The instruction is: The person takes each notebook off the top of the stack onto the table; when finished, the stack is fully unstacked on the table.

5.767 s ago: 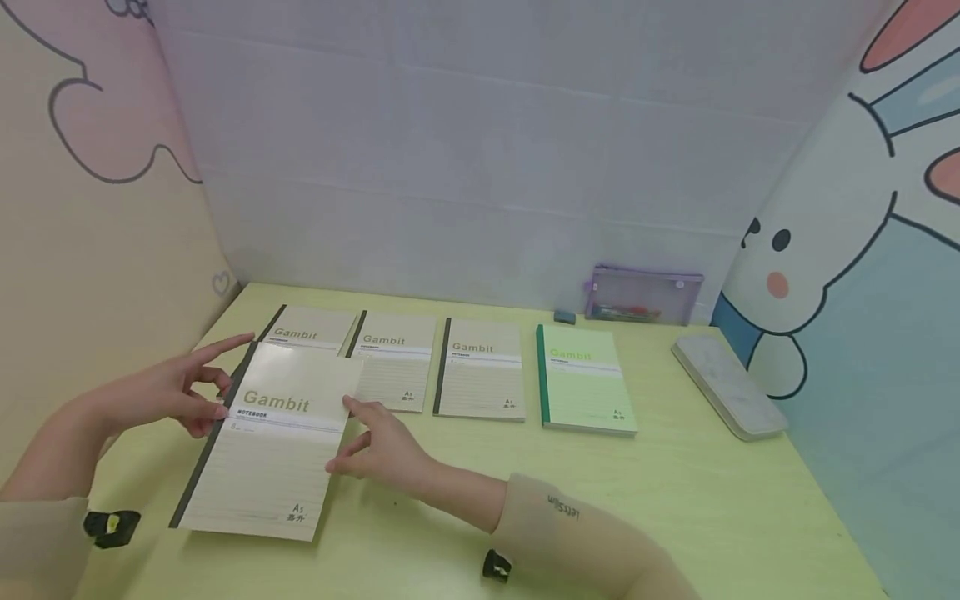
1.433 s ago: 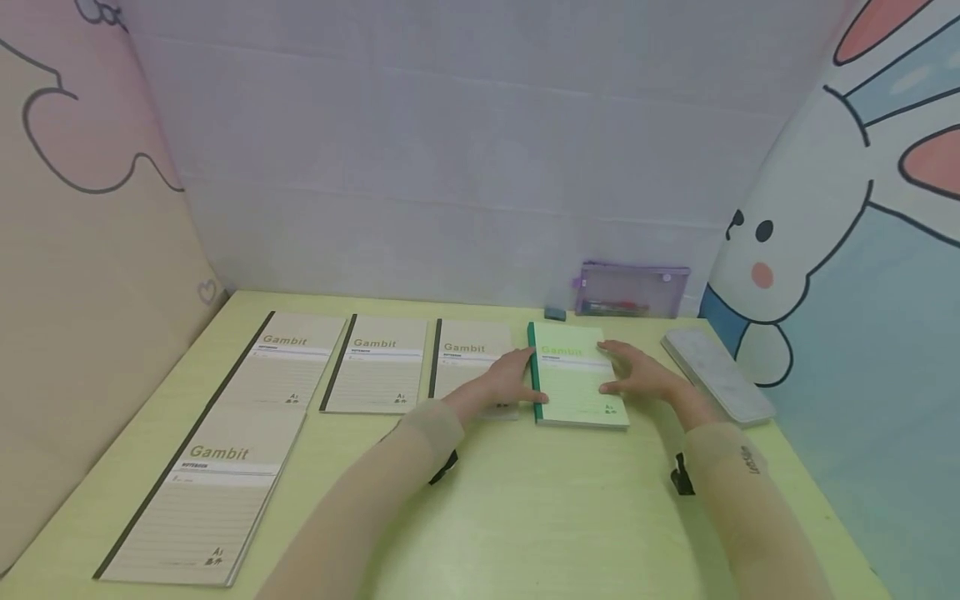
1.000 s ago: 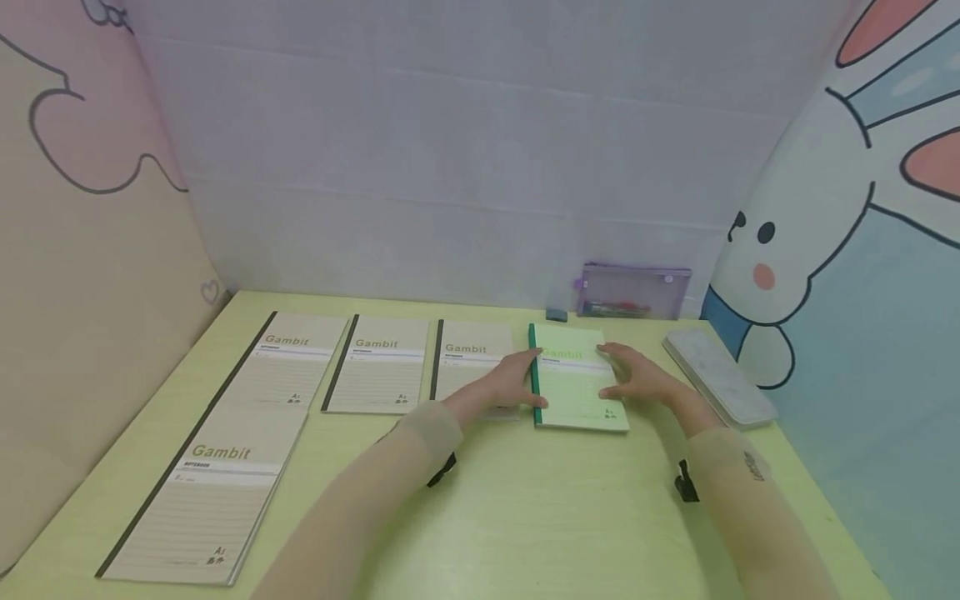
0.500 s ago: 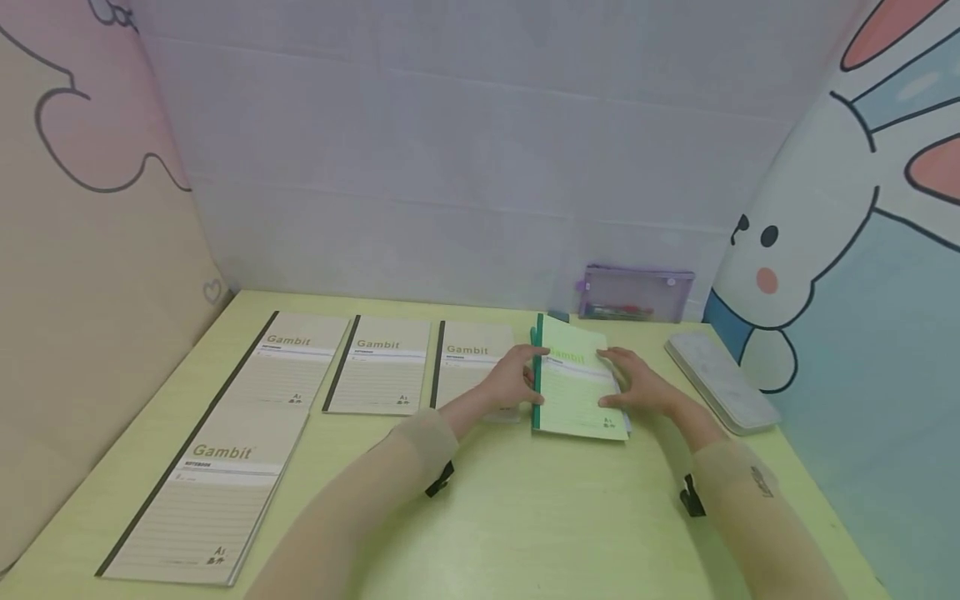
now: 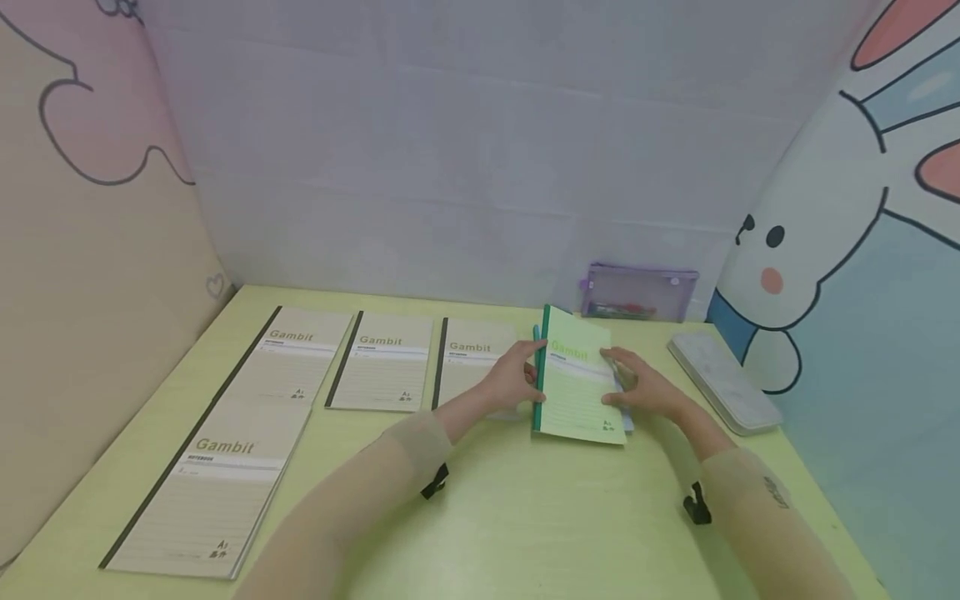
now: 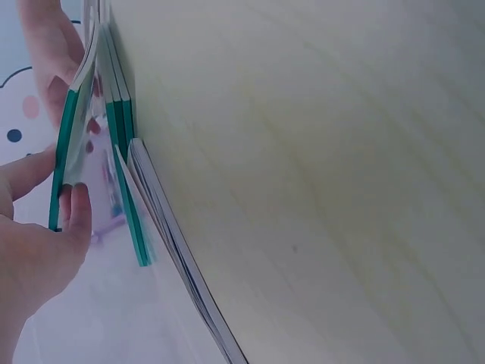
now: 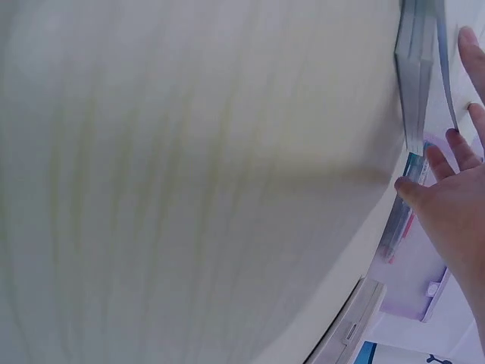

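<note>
A light green Gambit notebook (image 5: 577,387) with a dark green spine is raised and tilted at the back right of the table. My left hand (image 5: 510,379) pinches its spine; in the left wrist view the thumb and fingers of that hand (image 6: 38,258) lie on either side of the lifted notebook (image 6: 66,148). At the opposite edge, my right hand (image 5: 647,390) holds the notebook between fingertips. Under it lie more green-spined notebooks (image 6: 121,117), whose page block (image 7: 414,83) shows in the right wrist view, with the lifted one (image 7: 445,61) curving away above.
Beige Gambit notebooks lie leftward: one (image 5: 476,342) partly behind my left hand, another (image 5: 380,375) beside it, a third (image 5: 288,358) overlapped by a nearer one (image 5: 198,500). A purple mesh pouch (image 5: 641,293) leans on the back wall. A pale pencil case (image 5: 723,383) lies right.
Both hands went from the beige notebook at front left to the green one. It lay flat about a second ago; now it is lifted and tilted, exposing a teal spine beneath.
</note>
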The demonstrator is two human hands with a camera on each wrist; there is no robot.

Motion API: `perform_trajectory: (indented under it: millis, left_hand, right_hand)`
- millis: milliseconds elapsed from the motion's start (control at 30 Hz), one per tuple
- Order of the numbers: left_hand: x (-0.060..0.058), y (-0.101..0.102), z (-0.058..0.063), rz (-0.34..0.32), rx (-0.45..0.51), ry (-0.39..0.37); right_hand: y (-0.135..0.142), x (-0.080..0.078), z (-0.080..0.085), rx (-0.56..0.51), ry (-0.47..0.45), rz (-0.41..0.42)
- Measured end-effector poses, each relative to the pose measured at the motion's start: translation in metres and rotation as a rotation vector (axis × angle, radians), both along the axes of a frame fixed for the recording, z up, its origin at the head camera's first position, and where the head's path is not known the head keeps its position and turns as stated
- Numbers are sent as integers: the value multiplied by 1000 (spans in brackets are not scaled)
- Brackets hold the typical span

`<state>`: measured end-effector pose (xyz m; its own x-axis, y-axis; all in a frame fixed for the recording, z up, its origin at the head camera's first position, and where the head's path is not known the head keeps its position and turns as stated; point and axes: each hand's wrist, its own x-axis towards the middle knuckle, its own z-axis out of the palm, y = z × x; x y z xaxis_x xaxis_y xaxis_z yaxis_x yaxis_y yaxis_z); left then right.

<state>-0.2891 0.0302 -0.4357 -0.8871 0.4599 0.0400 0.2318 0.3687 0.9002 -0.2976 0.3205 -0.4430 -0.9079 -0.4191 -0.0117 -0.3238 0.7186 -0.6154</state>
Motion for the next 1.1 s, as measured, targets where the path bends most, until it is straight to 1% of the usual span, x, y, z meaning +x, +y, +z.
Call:
perform_trajectory:
  millis: [133, 300, 433, 633, 767, 933, 1000, 1100]
  left_hand:
    - [3, -4, 5, 4, 66, -25]
    - [7, -11, 16, 9, 92, -39]
    - [5, -20, 23, 1, 95, -49]
    - [5, -36, 34, 9, 90, -62]
    - [6, -49, 42, 15, 92, -55]
    - [10, -66, 53, 17, 106, -45]
    - [12, -73, 58, 22, 104, -33]
    - [15, -84, 66, 24, 100, -16]
  right_hand:
    - [-1, 2, 5, -140, -38, -16]
    - [-2, 6, 12, -278, -85, -28]
    - [-7, 9, 19, -374, -112, -25]
    - [-20, 14, 34, -441, -105, -42]
    - [-33, 17, 45, -481, -118, -75]
    - [-49, 22, 53, -536, -122, -119]
    - [-56, 25, 56, -564, -113, -124]
    - [-68, 29, 63, -601, -101, -109]
